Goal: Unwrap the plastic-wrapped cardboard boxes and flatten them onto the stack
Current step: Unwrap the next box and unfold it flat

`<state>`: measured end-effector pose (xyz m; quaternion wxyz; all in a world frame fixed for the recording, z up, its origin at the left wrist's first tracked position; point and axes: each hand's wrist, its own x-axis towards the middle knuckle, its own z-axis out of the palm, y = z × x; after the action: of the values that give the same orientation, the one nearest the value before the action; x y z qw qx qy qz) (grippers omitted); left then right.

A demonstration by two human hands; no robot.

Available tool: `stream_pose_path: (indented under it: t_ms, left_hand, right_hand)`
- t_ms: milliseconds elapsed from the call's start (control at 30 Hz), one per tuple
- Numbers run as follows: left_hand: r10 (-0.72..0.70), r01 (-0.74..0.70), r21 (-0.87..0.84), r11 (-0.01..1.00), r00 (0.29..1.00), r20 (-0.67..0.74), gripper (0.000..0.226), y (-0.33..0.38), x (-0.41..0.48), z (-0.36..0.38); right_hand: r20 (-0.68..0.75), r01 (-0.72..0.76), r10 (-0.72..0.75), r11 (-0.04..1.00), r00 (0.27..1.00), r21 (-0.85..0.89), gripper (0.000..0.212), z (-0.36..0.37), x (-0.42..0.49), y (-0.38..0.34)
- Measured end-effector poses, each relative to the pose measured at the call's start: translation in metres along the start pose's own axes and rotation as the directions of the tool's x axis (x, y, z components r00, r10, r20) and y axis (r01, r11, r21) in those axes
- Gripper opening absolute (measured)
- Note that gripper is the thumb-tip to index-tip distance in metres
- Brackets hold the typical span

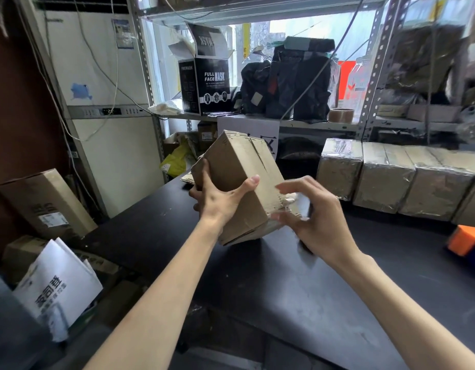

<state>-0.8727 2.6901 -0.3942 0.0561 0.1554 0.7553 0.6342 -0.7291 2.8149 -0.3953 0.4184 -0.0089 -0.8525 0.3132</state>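
Gripping cardboard bundle (239,166), left hand (217,201); right hand (320,218) spread-fingered beside; "FULL FACE MASK" box (205,85) behind.

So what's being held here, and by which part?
Left hand grips the cardboard bundle by its left edge; whether the right hand grasps its lower corner is unclear.

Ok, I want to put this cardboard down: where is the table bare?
Bare: the near table, from under the cardboard to the front edge and right toward the orange block; also the left strip by the left hand. Crowded: the back right, where wrapped boxes stand in a row.
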Motion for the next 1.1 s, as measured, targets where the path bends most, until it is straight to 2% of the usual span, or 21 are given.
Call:
stream_pose_path:
  t_ms: [67,167,400,467,633,833,933,1000,1033,1100]
  left_hand:
    - [0.005,-0.005,0.022,1.000,1.000,-0.008,0.146,0.002,-0.003,0.004]
    - [0.013,-0.012,0.047,0.999,1.000,-0.020,0.143,0.005,-0.005,0.009]
    - [0.037,-0.030,0.087,0.996,0.997,-0.075,0.125,0.010,-0.013,0.014]
    - [0.052,-0.046,0.074,0.996,0.995,-0.086,0.125,0.010,-0.015,0.015]
    - [0.064,-0.061,0.034,0.998,0.993,-0.096,0.125,0.011,-0.014,0.016]
    - [0.031,-0.030,0.014,0.999,0.995,-0.091,0.130,0.013,-0.013,0.020]
    - [0.005,-0.004,0.013,1.000,0.997,-0.076,0.137,0.012,-0.012,0.019]
    - [0.001,0.001,0.028,1.000,0.997,-0.072,0.140,0.012,-0.013,0.020]
    - [0.001,0.002,0.042,0.999,0.997,-0.075,0.139,0.013,-0.015,0.021]
    - [-0.002,0.007,0.063,0.998,0.996,-0.085,0.135,0.015,-0.017,0.026]
  right_hand:
    - [0.053,0.060,-0.055,0.995,0.997,-0.083,0.029,0.006,-0.003,0.003]
    - [0.008,0.127,-0.128,0.977,0.992,-0.171,0.014,0.014,-0.007,0.006]
    - [0.074,0.071,-0.053,0.961,0.996,-0.269,0.021,0.011,-0.001,0.005]
    - [0.120,0.117,-0.084,0.945,0.989,-0.305,0.017,0.012,0.000,0.004]
    - [0.229,0.246,-0.191,0.939,0.955,-0.242,0.010,0.006,0.000,0.003]
    - [0.181,0.279,-0.240,0.931,0.954,-0.236,0.018,0.003,-0.002,0.006]
    - [0.010,0.178,-0.179,0.970,0.984,-0.168,0.014,0.002,-0.009,0.006]
    - [-0.059,0.104,-0.111,0.987,0.992,-0.121,0.031,0.004,-0.014,0.006]
    - [-0.053,0.105,-0.114,0.985,0.992,-0.140,0.032,0.007,-0.015,0.006]
    - [-0.030,0.148,-0.156,0.971,0.987,-0.187,0.021,0.011,-0.017,0.010]
